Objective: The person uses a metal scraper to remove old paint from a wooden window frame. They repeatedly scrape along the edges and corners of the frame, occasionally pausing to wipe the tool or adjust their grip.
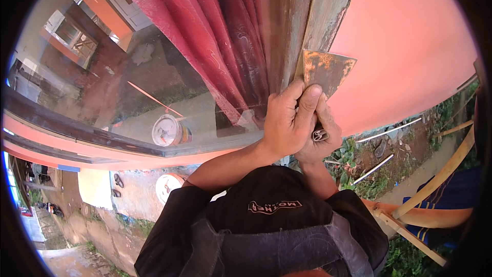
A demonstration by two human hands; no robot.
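A putty knife with a wide, rust-stained steel blade (326, 70) is held in both hands before my chest. My left hand (286, 123) grips it near the base of the blade, with a thumb on the metal. Wrapped around the handle is my right hand (326, 134), and the handle's end shows between its fingers. The blade's wide edge points up at the weathered wooden window frame (326, 15), whose old paint is worn and chipped. Whether the edge touches the wood, I cannot tell. Both hands hide most of the handle.
Left of the frame is a window pane (161, 73) with a red curtain (215, 38) behind it and reflections. A pink wall (403, 54) stands right. A white-topped bucket (169, 186) is below left. Bamboo poles (442, 173) and plants (344, 157) are at lower right.
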